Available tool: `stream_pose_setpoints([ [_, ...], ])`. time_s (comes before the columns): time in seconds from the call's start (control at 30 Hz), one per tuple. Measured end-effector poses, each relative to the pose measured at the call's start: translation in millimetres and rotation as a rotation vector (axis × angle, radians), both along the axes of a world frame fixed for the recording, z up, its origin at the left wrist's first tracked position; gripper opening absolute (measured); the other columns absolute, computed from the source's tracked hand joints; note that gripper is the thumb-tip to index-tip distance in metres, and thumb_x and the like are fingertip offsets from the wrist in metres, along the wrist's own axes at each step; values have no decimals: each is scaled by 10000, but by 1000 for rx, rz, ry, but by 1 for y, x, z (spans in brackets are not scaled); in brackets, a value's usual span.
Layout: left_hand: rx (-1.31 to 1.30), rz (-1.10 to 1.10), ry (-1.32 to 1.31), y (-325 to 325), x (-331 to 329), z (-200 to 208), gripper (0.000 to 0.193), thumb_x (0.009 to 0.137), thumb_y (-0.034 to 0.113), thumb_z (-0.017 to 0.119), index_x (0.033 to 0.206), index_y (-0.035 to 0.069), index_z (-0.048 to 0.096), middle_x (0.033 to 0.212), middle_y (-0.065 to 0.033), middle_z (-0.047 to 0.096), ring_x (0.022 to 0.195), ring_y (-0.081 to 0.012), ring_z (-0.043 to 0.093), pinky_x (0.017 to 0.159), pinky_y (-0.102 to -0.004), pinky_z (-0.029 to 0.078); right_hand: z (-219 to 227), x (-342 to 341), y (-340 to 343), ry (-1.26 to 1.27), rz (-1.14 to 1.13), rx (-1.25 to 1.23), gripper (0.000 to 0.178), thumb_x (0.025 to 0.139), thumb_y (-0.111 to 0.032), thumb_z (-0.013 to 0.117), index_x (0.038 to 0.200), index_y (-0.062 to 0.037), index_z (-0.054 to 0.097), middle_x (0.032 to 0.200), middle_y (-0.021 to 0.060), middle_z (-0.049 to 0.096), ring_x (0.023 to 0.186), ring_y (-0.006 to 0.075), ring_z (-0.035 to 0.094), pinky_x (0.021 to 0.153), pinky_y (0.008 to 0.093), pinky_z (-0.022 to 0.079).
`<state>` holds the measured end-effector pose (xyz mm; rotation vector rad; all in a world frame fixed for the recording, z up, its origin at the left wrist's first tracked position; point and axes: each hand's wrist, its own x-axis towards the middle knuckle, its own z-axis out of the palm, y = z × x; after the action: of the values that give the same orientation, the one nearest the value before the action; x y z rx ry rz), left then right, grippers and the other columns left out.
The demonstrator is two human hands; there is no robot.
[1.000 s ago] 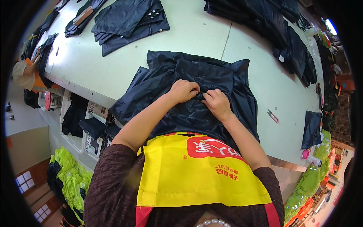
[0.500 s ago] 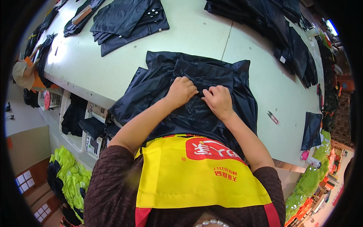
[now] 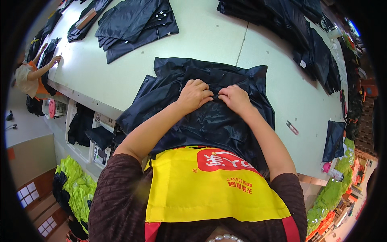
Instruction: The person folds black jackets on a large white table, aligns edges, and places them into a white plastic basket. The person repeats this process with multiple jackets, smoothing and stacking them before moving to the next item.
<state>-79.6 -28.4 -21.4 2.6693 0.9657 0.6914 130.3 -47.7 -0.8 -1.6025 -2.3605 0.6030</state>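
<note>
A dark navy garment (image 3: 201, 125) of thin, shiny cloth lies bunched at the table's near edge and hangs down against my yellow apron (image 3: 213, 185). My left hand (image 3: 195, 96) pinches a fold in the middle of it, fingers curled and pressed together. Close by on the right, my right hand (image 3: 235, 98) grips the same fold, thumb and forefinger closed on the cloth. A small gap separates the two hands. The fingertips are partly sunk in the folds, so the exact part of the garment they hold is hidden.
On the pale table (image 3: 193, 44) lie stacked dark garments (image 3: 137, 28) at the far left and a longer pile (image 3: 282, 28) at the far right. Thread snips (image 3: 292, 127) rest right of my garment. Another person (image 3: 32, 78) stands at the left edge. Crates (image 3: 82, 129) sit below.
Both hands keep hold of the garment; my right hand has shifted slightly and the fold between them is drawn up a little. At the left, the other person's arm now reaches onto the table.
</note>
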Motion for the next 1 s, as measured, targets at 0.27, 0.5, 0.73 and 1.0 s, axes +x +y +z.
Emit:
stream_pose_setpoints([
  [0.27, -306, 59, 226, 30, 11, 5, 196, 760, 290, 656, 879, 137, 682, 897, -8, 620, 887, -198, 528, 784, -350, 393, -13, 7, 7, 170, 64, 185, 142, 724, -183, 693, 830, -90, 677, 787, 51, 616, 800, 222, 562, 709, 326, 481],
  [0.5, 60, -39, -38, 20, 16, -4, 241, 711, 253, 686, 897, 107, 640, 895, -18, 601, 879, -199, 521, 801, -338, 397, -15, 17, 28, 164, 55, -110, 261, 763, -274, 664, 946, -90, 693, 871, 99, 650, 870, 276, 583, 761, 361, 472],
  [0.73, -226, -24, -42, 46, 20, -8, 239, 738, 251, 685, 864, 48, 685, 877, -81, 644, 874, -261, 564, 774, -361, 446, -6, 20, 25, 136, 165, 342, 155, 715, -136, 697, 858, -79, 672, 808, 60, 618, 815, 247, 557, 711, 319, 472],
  [1.0, 200, -23, 4, 26, 23, -4, 336, 739, 155, 590, 1063, 67, 603, 1005, -46, 566, 931, -196, 524, 828, -333, 409, -10, 26, 54, 166, 62, -68, 202, 802, -246, 618, 876, -65, 672, 848, 112, 652, 824, 292, 607, 733, 379, 481],
])
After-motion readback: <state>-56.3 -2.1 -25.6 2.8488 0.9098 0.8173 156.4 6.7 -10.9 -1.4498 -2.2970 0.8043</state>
